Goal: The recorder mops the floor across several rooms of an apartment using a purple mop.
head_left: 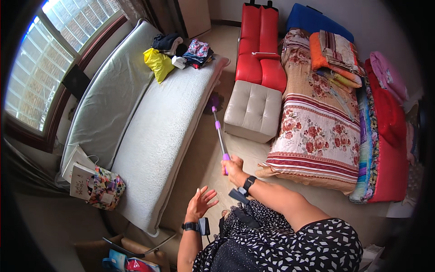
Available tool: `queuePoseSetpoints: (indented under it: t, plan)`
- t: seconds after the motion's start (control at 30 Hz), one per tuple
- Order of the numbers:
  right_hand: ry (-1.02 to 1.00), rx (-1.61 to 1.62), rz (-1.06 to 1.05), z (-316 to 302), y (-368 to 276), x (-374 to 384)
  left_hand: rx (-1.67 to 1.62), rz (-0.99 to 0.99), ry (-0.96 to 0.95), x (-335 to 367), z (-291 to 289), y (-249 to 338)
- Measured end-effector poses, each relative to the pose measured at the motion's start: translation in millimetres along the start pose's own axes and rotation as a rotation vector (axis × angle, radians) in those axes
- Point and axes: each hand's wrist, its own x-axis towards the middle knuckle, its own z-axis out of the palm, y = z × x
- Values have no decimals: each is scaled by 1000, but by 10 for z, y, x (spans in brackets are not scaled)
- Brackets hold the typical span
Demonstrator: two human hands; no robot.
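My right hand [234, 169] is wrapped round the purple grip of a mop [221, 138] with a silver and purple pole. The pole slants away from me to a dark purple head [218, 102], low on the floor beside the sofa's front edge and partly in shadow. My left hand [200, 204] hovers in the air left of the grip, fingers spread, holding nothing. A dark strap with a small device sits on each wrist.
A sofa [145, 136] with a pale cover runs along the left, bearing a yellow bag [158, 64], folded clothes [197, 51] and a floral bag [105, 188]. To the right stand a beige tufted ottoman [253, 105], a red seat [259, 41] and a bed with a floral cover [317, 136].
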Motion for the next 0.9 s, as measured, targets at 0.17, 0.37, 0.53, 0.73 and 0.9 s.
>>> queuePoseSetpoints:
  t: [0.17, 0.37, 0.53, 0.73, 0.9]
  plan:
    - [-103, 27, 12, 317, -220, 155, -227, 60, 334, -451, -718, -454]
    - [-150, 112, 87, 42, -361, 184, -401, 68, 575, -892, -1293, -1058]
    - [-111, -296, 116, -453, -262, 24, -289, 30, 604, -842, -1372, -1051]
    - [-154, -503, 133, -881, 18, -753, -82, -70, 380, -332, -1481, -857]
    - [-216, -610, 133, -1171, 317, -1677, 16, -126, 209, -142, -1120, -1030]
